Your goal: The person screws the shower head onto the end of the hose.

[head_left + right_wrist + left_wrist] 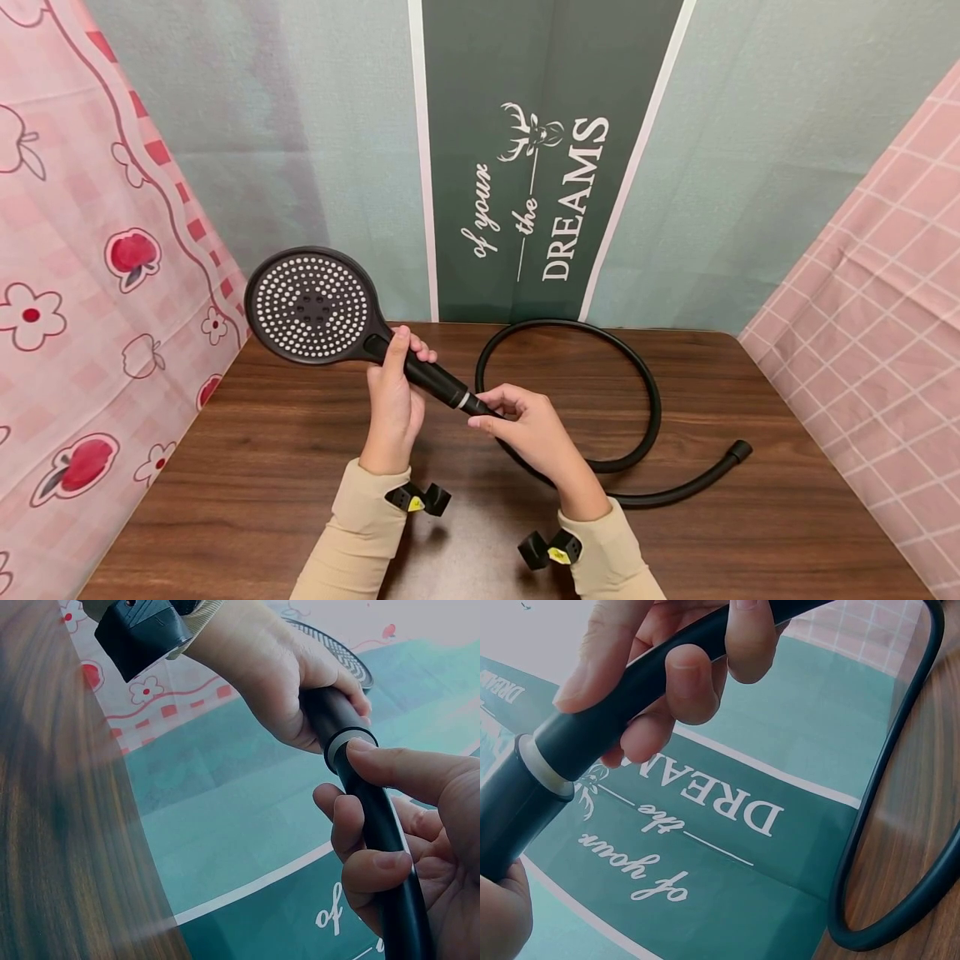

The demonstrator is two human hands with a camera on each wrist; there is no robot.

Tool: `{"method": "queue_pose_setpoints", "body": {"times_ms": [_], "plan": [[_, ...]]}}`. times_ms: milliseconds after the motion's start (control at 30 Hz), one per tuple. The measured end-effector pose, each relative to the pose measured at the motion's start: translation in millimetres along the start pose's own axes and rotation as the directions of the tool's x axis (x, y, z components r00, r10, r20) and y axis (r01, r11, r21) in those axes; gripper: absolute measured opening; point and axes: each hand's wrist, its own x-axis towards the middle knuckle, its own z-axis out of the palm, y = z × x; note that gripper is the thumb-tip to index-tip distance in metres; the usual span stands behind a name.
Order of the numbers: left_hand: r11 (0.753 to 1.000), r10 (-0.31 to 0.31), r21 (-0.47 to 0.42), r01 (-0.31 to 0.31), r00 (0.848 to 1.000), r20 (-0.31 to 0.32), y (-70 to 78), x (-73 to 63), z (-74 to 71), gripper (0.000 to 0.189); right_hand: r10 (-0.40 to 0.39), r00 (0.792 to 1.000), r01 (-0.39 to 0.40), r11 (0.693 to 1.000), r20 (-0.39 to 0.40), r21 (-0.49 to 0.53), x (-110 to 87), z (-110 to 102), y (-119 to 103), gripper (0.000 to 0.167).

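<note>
While the person's left hand (pixel 395 400) wraps its fingers around the handle, with the thumb laid along the top, a round black plastic shower head (pixel 311 307) with pale nozzles dotting its face tilts up at the left of centre in the head view, above the tabletop. The right hand (pixel 532 425), at the centre, pinches the black connector (pixel 477 406) of a long, flexible black hose (pixel 657 400) between thumb and fingers, just beside a thin whitish ring (pixel 464 400) where connector and handle meet. From there the hose runs behind the right hand and makes a wide loop right of centre, and its thicker free end (pixel 740 452) points toward the right edge. Beneath it lies the dark brown wood-grain tabletop (pixel 247 475). Across the top of the frame hangs a pale and dark green cloth (pixel 352 150) with white lettering and a deer's head; pink fruit-and-flower fabric (pixel 67 333) fills the left edge, pink-and-white grid fabric (pixel 885 333) the right.
</note>
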Motion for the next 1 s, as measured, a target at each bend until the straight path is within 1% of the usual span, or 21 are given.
{"method": "queue_pose_setpoints", "body": {"times_ms": [300,600,800,1000], "plan": [[1.0,0.005,0.002,-0.005,1.0,0.003,0.0,0.0,0.3,0.011,-0.01,1.0,0.01,1.0,-0.009,-0.012,1.4,0.4,4.2,0.022],[1.0,-0.001,-0.007,0.001,1.0,0.005,0.4,-0.4,0.6,0.011,-0.085,0.996,0.083,0.995,-0.041,-0.057,1.8,1.2,4.5,0.035],[1.0,0.002,-0.006,-0.001,1.0,0.009,0.4,-0.2,0.3,0.01,-0.059,0.997,0.055,0.996,-0.048,-0.069,2.8,1.7,6.6,0.031],[1.0,0.005,-0.003,-0.005,1.0,0.012,0.2,0.1,-0.2,0.011,-0.054,0.998,0.052,0.997,-0.04,-0.06,1.1,1.2,4.7,0.028]]}}
